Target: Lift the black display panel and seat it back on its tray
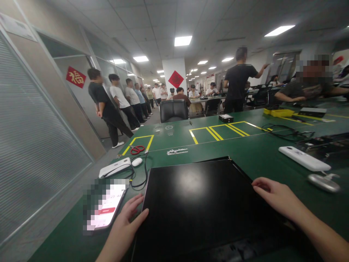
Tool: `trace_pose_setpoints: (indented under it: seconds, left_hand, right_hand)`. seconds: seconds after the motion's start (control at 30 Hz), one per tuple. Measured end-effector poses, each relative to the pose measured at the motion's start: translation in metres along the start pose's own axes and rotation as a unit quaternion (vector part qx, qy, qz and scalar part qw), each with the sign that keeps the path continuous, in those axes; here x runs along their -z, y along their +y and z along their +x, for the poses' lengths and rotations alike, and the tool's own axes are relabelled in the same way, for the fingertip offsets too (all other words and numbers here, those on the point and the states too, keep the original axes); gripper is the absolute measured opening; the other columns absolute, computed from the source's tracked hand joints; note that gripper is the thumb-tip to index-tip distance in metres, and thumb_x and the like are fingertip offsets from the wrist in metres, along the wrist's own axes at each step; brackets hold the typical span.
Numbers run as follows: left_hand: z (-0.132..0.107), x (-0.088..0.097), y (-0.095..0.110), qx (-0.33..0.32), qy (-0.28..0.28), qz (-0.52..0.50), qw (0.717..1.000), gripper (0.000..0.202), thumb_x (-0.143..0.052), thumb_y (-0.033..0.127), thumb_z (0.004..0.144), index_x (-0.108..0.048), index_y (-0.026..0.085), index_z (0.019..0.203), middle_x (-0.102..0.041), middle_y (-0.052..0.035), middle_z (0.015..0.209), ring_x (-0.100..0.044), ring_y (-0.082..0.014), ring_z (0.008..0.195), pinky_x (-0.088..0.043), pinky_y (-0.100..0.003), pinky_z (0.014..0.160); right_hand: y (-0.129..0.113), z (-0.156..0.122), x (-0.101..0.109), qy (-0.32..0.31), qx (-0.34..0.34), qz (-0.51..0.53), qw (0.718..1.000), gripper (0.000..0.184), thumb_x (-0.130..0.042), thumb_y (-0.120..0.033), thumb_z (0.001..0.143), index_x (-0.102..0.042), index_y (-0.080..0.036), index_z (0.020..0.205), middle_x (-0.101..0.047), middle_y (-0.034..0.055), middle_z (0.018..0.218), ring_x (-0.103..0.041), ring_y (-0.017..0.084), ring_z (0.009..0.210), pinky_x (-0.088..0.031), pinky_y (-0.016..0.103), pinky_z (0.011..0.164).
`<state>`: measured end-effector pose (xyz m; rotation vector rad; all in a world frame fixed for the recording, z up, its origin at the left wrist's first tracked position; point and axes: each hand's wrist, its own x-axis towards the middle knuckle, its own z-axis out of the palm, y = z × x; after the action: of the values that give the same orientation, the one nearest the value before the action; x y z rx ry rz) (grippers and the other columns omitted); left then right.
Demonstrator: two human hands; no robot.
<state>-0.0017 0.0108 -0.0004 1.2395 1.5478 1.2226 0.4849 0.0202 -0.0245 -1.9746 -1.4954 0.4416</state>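
Note:
A large black flat panel (191, 203), glossy like a monitor screen, lies on the green table in front of me, with a ceiling light reflected in it. Along its far and right sides a dark frame edge (240, 168) shows. My left hand (129, 214) holds the panel's left edge, thumb on the top face and the other fingers at the side. At the right edge my right hand (275, 194) is closed, its thumb and index finger meeting the rim near the far corner. The panel's near end runs out of view at the bottom.
Left of the panel lie a lit phone (109, 207), a white device (116, 167) with a cable, a white rounded piece (136, 162) and red scissors (137, 150). Another white device (304, 158) is at right. Yellow tape (218, 134) marks the table (169, 174). People stand and sit beyond.

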Motion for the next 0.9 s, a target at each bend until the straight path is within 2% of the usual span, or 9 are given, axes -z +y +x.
trace_pose_setpoints:
  seconds: [0.07, 0.23, 0.37, 0.67, 0.9]
  left_hand:
    - [0.003, 0.003, -0.002, -0.013, -0.003, 0.053, 0.999, 0.054, -0.091, 0.047, 0.057, -0.084, 0.018, 0.102, -0.063, -0.0214, 0.143, -0.049, -0.0456, 0.141, -0.032, -0.056, 0.122]
    - [0.007, 0.003, -0.014, -0.051, -0.027, 0.164, 0.985, 0.054, -0.077, 0.053, 0.066, -0.081, 0.018, 0.107, -0.064, -0.0193, 0.141, -0.054, -0.0429, 0.138, -0.034, -0.058, 0.121]
    - [0.009, 0.002, -0.025, -0.082, -0.047, 0.23, 0.969, 0.06, -0.064, 0.055, 0.073, -0.077, 0.014, 0.114, -0.061, -0.0229, 0.143, -0.054, -0.0416, 0.138, -0.034, -0.061, 0.12]
    - [0.011, 0.001, -0.034, -0.11, -0.044, 0.27, 0.956, 0.059, -0.057, 0.053, 0.077, -0.075, 0.011, 0.114, -0.062, -0.026, 0.141, -0.057, -0.0424, 0.135, -0.04, -0.064, 0.116]
    - [0.011, 0.0, -0.035, -0.117, -0.04, 0.279, 0.952, 0.058, -0.056, 0.051, 0.077, -0.076, 0.01, 0.113, -0.062, -0.0265, 0.14, -0.058, -0.043, 0.134, -0.041, -0.063, 0.116]
  right_hand:
    - [0.0, 0.0, 0.0, 0.005, 0.004, -0.004, 1.0, 0.025, -0.057, -0.052, 0.071, -0.073, -0.033, 0.075, -0.079, 0.0017, 0.079, -0.073, 0.028, 0.079, -0.053, 0.04, 0.073]
    - [0.002, 0.001, -0.001, 0.002, 0.01, -0.011, 1.0, 0.03, -0.055, -0.054, 0.071, -0.074, -0.031, 0.075, -0.078, 0.0016, 0.075, -0.071, 0.026, 0.069, -0.053, 0.038, 0.068]
    - [0.002, 0.001, 0.0, -0.005, 0.007, -0.015, 1.0, 0.034, -0.052, -0.056, 0.071, -0.074, -0.03, 0.077, -0.077, 0.0026, 0.076, -0.07, 0.024, 0.066, -0.052, 0.038, 0.065]
    - [-0.004, -0.001, 0.003, -0.019, -0.013, -0.015, 1.0, 0.036, -0.052, -0.057, 0.068, -0.073, -0.029, 0.075, -0.078, 0.0035, 0.076, -0.068, 0.024, 0.062, -0.051, 0.039, 0.064]
    - [0.001, 0.001, 0.001, -0.015, -0.014, 0.004, 1.0, 0.035, -0.055, -0.057, 0.068, -0.073, -0.028, 0.073, -0.078, 0.0041, 0.075, -0.068, 0.024, 0.061, -0.051, 0.037, 0.06]
